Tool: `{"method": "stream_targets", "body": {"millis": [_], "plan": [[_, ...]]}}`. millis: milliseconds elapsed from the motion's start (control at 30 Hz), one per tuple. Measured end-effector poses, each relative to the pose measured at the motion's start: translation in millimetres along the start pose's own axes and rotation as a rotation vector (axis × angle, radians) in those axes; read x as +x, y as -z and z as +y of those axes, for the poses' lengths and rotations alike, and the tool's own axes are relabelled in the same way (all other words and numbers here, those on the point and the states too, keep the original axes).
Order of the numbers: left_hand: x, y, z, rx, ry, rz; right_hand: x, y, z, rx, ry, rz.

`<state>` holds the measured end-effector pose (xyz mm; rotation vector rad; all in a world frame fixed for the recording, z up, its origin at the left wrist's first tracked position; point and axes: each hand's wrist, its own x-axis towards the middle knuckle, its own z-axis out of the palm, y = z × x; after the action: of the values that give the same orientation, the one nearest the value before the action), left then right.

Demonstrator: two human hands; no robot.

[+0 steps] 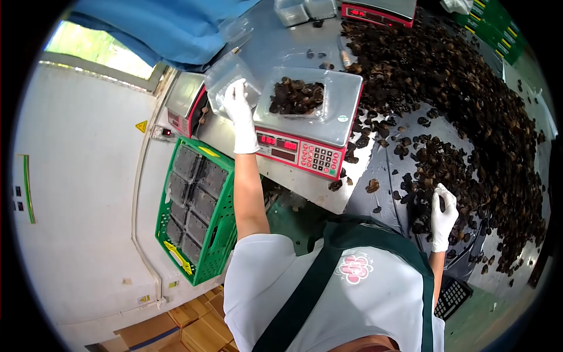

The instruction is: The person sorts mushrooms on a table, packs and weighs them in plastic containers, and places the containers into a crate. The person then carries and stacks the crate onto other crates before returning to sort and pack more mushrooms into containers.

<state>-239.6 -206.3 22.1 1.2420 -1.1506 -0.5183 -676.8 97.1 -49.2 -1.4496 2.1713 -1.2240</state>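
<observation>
My left hand [238,111], in a white glove, has its fingers curled at a clear plastic container [220,79] left of the middle scale; the fingers cover part of its side. Beside it, an open clear tray holding dark, dried-looking fungus pieces [296,97] rests on the steel pan of a red digital scale [343,126], whose red digits are lit. My right hand [444,217], also gloved, is above the near edge of the heap of dark fungus [498,146]. Its thumb and fingers meet in a pinch; anything between the fingertips is too small to make out.
A green crate [202,258] packed with filled clear boxes stands at the left. Another red scale [182,108] is at the left, and a third [378,14] at the back. Clear containers [305,10] and green cartons [492,26] are at the far side. Cardboard boxes [205,331] lie below.
</observation>
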Motion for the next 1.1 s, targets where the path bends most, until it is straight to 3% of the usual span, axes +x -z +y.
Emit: {"method": "stream_targets", "body": {"millis": [167,433,500,633,767,900,1033,1100], "plan": [[7,40,-9,-0.053,0.184,-0.005,-6,-17,-17,-0.008,-0.028,-0.07],[9,38,-59,0.104,0.315,-0.282,-5,-47,-46,-0.066,0.009,-0.144],[7,29,-71,0.115,0.205,-0.417,-3,-56,-49,-0.004,-0.056,-0.165],[-5,14,-72,0.151,0.262,-0.587,13,-81,-48,-0.091,-0.016,-0.21],[-17,12,-69,0.284,0.12,-0.574,51,-121,-45,-0.187,-0.093,-0.296],[-41,13,-43,0.317,0.145,-0.571,94,-176,-31,-0.324,0.086,-0.16],[-59,18,-31,0.252,0.227,-0.632,118,-197,-47,-0.49,0.042,-0.333],[-63,23,-33,0.28,0.29,-0.665,110,-207,-29,-0.436,0.07,-0.279]]}}
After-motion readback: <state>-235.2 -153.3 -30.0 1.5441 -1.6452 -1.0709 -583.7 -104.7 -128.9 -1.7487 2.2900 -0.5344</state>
